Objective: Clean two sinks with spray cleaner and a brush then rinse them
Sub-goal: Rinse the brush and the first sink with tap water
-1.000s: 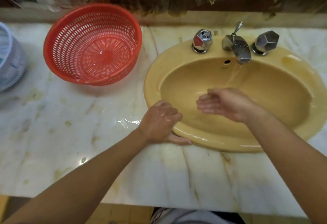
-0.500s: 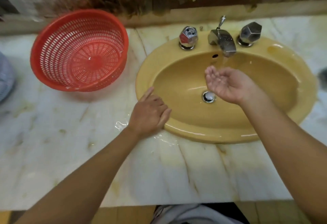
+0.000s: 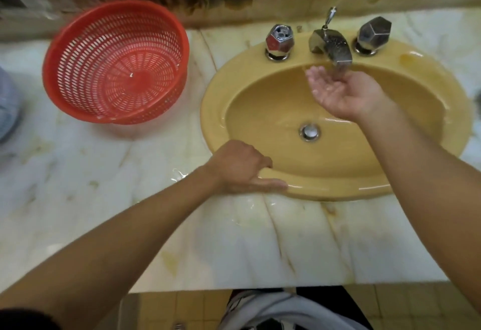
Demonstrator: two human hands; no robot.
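R hand (image 3: 335,92) cupped under running tap (image 3: 330,45); L hand (image 3: 239,168) grips sink (image 3: 212,121) rim.
R hand open, palm up, fingers relaxed, water landing on it just below spout, over back of the yellow basin. L hand: fingers curled over near-left rim into basin, thumb flat along rim. Drain plug (image 3: 309,131) mid-basin. Sink sits in marble worktop (image 3: 234,238); chrome knobs (image 3: 279,40) flank tap. Red basket (image 3: 91,51) on worktop, left of sink, not touching.

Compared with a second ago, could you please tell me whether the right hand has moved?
Yes. The right hand has gone from the middle of the sink back towards the tap, where it is cupped, palm up, under the spout.
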